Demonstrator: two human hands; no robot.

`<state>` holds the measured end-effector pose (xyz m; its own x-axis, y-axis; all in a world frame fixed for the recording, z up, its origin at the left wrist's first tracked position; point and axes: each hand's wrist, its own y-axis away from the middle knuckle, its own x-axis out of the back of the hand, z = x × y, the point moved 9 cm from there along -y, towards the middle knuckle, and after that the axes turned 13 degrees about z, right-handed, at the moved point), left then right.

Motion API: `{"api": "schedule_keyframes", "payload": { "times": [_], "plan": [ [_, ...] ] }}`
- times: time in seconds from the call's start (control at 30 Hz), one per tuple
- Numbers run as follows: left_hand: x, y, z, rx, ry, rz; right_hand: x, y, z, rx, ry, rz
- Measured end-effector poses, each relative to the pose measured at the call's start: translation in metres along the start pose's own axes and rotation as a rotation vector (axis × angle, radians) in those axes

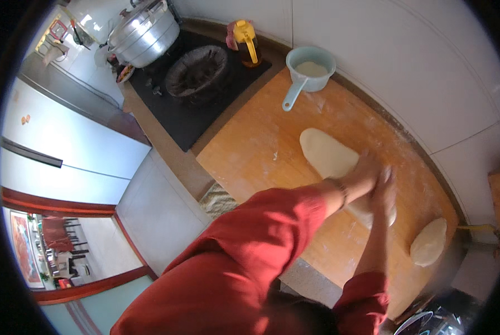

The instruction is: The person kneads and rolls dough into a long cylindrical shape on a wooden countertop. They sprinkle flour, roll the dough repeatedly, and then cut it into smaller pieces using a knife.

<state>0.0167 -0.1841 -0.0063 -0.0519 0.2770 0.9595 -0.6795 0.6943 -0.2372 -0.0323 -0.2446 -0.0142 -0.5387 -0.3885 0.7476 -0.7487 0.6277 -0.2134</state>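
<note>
A long flattened piece of pale dough (327, 153) lies across a floured wooden board (254, 150). My left hand (367, 173), with a bracelet at its wrist, is over the middle of the dough. Beside it, my right hand (384, 188) meets the left, also over the dough. Motion blur and overlap hide most of the fingers and whatever is under them. The dough's near end shows below the hands. A second, smaller oval of dough (429, 243) sits apart at the board's right end.
At the board's far edge stands a pale blue plastic dipper (310, 63) holding flour. Beyond the left edge is a black cooktop (183, 121) with a burner ring (197, 71), a large metal steamer pot (145, 37) and a yellow-lidded oil jug (248, 44). A tiled wall (392, 71) borders the back.
</note>
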Motion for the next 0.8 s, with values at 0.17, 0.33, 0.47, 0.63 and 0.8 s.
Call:
{"api": "schedule_keyframes", "payload": {
  "times": [0.17, 0.33, 0.47, 0.63, 0.8],
  "plan": [
    [0.067, 0.153, 0.013, -0.250, 0.231, 0.323, 0.052, 0.168, -0.072, 0.300, 0.112, 0.175],
    [0.042, 0.250, -0.002, -0.134, 0.314, 0.086, 0.025, 0.263, -0.054, 0.190, 0.109, 0.102],
    [0.031, 0.154, -0.008, 0.003, 0.240, 0.048, 0.025, 0.155, -0.054, 0.359, 0.165, 0.206],
    [0.020, -0.018, -0.027, 0.065, 0.283, 0.347, 0.025, -0.029, -0.030, 0.283, 0.061, 0.338],
    [-0.007, -0.068, -0.071, 0.148, 0.078, 0.206, -0.012, -0.067, -0.025, 0.379, 0.286, 0.329]
  ]
}}
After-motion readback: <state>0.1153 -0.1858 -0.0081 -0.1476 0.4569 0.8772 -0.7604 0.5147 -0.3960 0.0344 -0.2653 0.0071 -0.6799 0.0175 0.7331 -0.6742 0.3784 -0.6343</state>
